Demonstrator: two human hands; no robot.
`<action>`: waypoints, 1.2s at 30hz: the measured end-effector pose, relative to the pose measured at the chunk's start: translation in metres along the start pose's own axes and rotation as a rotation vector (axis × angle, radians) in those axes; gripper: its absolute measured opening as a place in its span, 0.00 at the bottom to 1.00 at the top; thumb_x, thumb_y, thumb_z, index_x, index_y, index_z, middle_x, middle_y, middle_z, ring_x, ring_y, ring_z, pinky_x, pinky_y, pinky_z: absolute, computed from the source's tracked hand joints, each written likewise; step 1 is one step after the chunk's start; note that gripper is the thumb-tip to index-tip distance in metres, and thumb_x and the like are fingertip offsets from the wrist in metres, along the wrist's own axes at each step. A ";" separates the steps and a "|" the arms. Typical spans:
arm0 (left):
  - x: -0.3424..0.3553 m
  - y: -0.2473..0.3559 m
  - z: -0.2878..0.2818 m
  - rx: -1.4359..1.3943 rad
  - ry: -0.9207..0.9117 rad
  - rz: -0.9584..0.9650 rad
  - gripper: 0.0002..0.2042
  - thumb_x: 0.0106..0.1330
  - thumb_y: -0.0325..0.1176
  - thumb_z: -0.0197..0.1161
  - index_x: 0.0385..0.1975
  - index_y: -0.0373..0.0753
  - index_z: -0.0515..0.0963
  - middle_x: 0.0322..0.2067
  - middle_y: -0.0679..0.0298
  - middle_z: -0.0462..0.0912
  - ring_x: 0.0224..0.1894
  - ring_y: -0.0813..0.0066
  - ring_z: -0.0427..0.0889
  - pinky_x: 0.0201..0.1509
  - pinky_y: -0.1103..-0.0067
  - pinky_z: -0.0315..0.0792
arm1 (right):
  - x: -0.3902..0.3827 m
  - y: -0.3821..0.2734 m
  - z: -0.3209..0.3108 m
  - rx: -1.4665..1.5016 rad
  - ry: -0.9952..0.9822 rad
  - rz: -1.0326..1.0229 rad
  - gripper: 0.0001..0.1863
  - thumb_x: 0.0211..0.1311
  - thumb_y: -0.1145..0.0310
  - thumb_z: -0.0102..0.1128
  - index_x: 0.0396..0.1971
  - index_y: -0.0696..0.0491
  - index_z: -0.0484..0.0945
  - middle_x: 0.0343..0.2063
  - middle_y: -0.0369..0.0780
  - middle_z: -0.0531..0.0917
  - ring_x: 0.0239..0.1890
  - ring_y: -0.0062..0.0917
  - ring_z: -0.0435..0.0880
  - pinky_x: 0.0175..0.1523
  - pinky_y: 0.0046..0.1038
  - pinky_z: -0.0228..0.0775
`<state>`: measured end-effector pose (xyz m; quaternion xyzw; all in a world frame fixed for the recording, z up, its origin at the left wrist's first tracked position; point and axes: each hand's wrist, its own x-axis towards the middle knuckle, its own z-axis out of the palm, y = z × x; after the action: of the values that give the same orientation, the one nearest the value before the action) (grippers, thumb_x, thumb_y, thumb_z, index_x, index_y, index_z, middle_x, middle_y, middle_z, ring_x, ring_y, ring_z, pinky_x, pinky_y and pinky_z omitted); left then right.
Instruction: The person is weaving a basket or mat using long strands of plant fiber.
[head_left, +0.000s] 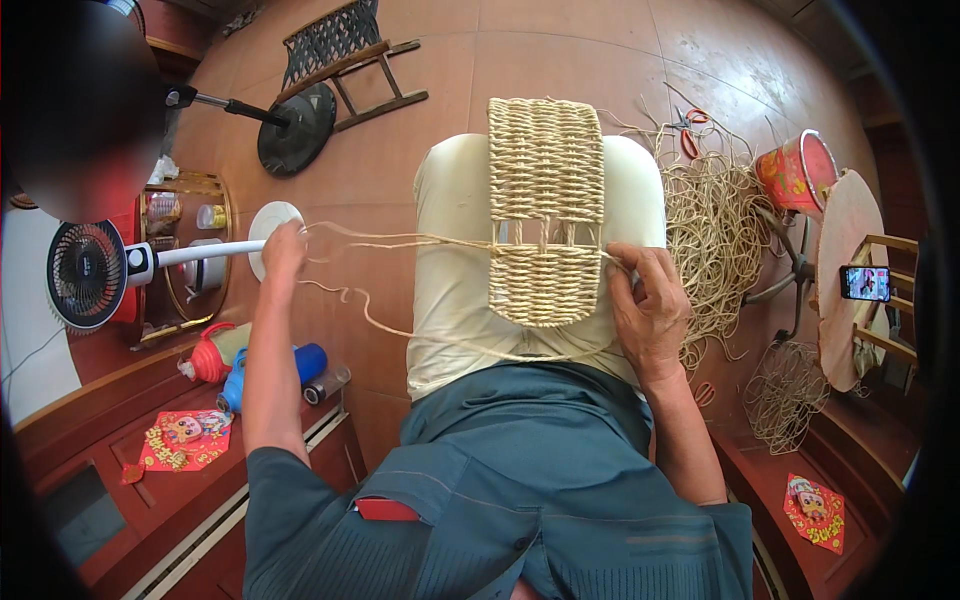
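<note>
A woven panel (545, 160) of twisted straw-coloured cord lies across my lap, rounded at its near end. Between its two woven sections a gap shows bare upright strands. Out to the left, my left hand (285, 250) is closed on a cord (400, 240) that runs taut to the panel's left edge at the gap, doubled along part of its length. At the panel's right edge, my right hand (652, 305) pinches a short bit of cord beside the lower section. A loose strand droops from near my left hand across my thighs toward the right.
A heap of loose cord (715, 220) spreads on the floor at right, with red-handled pliers (688, 130) at its far end. Nearby stand a red bucket (800, 172) and a round wooden board (848, 270) with a phone (865, 283). A fan (90, 272) and a wooden folding stool (350, 70) are at left.
</note>
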<state>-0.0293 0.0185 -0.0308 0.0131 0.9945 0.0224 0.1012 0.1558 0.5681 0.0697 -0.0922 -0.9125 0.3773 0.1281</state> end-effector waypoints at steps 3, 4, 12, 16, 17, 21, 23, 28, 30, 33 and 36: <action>-0.036 0.163 -0.062 -0.363 0.239 0.507 0.22 0.69 0.29 0.70 0.64 0.41 0.81 0.53 0.50 0.85 0.56 0.48 0.85 0.62 0.62 0.79 | -0.002 0.001 -0.002 0.003 0.006 0.018 0.13 0.65 0.79 0.69 0.47 0.50 0.88 0.38 0.38 0.87 0.33 0.32 0.88 0.40 0.32 0.80; -0.054 0.204 -0.082 -0.468 0.158 0.586 0.21 0.70 0.29 0.70 0.63 0.40 0.81 0.52 0.51 0.85 0.54 0.51 0.86 0.59 0.63 0.80 | -0.002 0.001 -0.002 0.001 0.018 0.024 0.13 0.64 0.79 0.69 0.47 0.51 0.88 0.37 0.39 0.87 0.33 0.32 0.88 0.40 0.32 0.80; -0.093 0.265 -0.076 -0.521 0.083 0.823 0.12 0.70 0.19 0.65 0.50 0.38 0.83 0.42 0.57 0.86 0.43 0.52 0.87 0.46 0.63 0.81 | 0.000 -0.002 0.005 0.005 0.031 -0.007 0.11 0.64 0.80 0.70 0.45 0.52 0.88 0.35 0.39 0.86 0.32 0.31 0.86 0.39 0.32 0.79; -0.087 0.249 -0.079 -0.377 0.146 0.842 0.15 0.66 0.16 0.62 0.51 0.38 0.83 0.41 0.54 0.86 0.44 0.51 0.88 0.46 0.64 0.81 | -0.001 -0.002 0.002 -0.010 0.027 0.025 0.12 0.64 0.79 0.70 0.45 0.51 0.88 0.36 0.39 0.86 0.32 0.30 0.87 0.39 0.32 0.79; -0.082 0.239 -0.079 -0.380 0.146 0.800 0.13 0.67 0.19 0.62 0.50 0.38 0.82 0.41 0.54 0.85 0.43 0.51 0.88 0.47 0.63 0.82 | -0.002 -0.001 0.002 -0.016 0.044 0.028 0.12 0.64 0.79 0.71 0.45 0.51 0.88 0.36 0.39 0.86 0.32 0.30 0.87 0.39 0.32 0.79; -0.035 0.104 -0.045 -0.382 0.210 0.516 0.10 0.73 0.22 0.58 0.49 0.34 0.83 0.44 0.50 0.89 0.47 0.49 0.89 0.52 0.63 0.82 | -0.002 0.001 0.001 0.005 0.077 0.011 0.11 0.64 0.78 0.71 0.45 0.50 0.88 0.35 0.38 0.85 0.33 0.30 0.88 0.39 0.31 0.79; -0.015 0.017 -0.052 -0.287 0.088 0.139 0.08 0.74 0.25 0.61 0.47 0.35 0.85 0.41 0.49 0.90 0.48 0.50 0.90 0.53 0.65 0.82 | 0.001 0.002 0.001 0.063 0.051 0.028 0.11 0.65 0.77 0.71 0.45 0.50 0.88 0.35 0.38 0.85 0.33 0.30 0.88 0.40 0.31 0.80; 0.000 -0.074 -0.052 -0.047 0.170 -0.089 0.16 0.72 0.27 0.65 0.57 0.38 0.85 0.46 0.48 0.89 0.51 0.50 0.89 0.58 0.64 0.80 | 0.003 -0.002 0.007 0.117 0.033 0.029 0.11 0.64 0.78 0.70 0.44 0.51 0.88 0.35 0.39 0.85 0.33 0.29 0.88 0.40 0.31 0.79; -0.002 0.052 -0.062 -0.364 0.215 0.272 0.22 0.71 0.26 0.66 0.65 0.39 0.82 0.57 0.50 0.86 0.59 0.54 0.85 0.62 0.66 0.79 | 0.001 0.003 0.003 0.082 0.048 0.054 0.10 0.64 0.78 0.69 0.44 0.51 0.88 0.35 0.39 0.85 0.33 0.29 0.88 0.40 0.31 0.79; -0.067 0.215 -0.102 -0.688 -0.089 0.524 0.18 0.71 0.25 0.69 0.60 0.39 0.84 0.52 0.59 0.87 0.44 0.69 0.85 0.50 0.72 0.81 | 0.000 0.002 0.001 0.056 0.062 0.050 0.10 0.63 0.79 0.69 0.43 0.51 0.88 0.35 0.38 0.85 0.32 0.28 0.87 0.39 0.30 0.79; -0.092 0.264 -0.087 -0.594 0.103 0.794 0.14 0.70 0.24 0.70 0.54 0.38 0.85 0.45 0.58 0.87 0.42 0.62 0.87 0.46 0.69 0.81 | 0.002 -0.002 0.005 0.067 0.052 0.071 0.10 0.63 0.79 0.69 0.43 0.51 0.88 0.35 0.38 0.85 0.32 0.27 0.87 0.39 0.30 0.79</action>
<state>0.0491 0.2753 0.0853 0.3601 0.8671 0.3424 0.0349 0.1523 0.5637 0.0681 -0.1301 -0.8919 0.4093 0.1412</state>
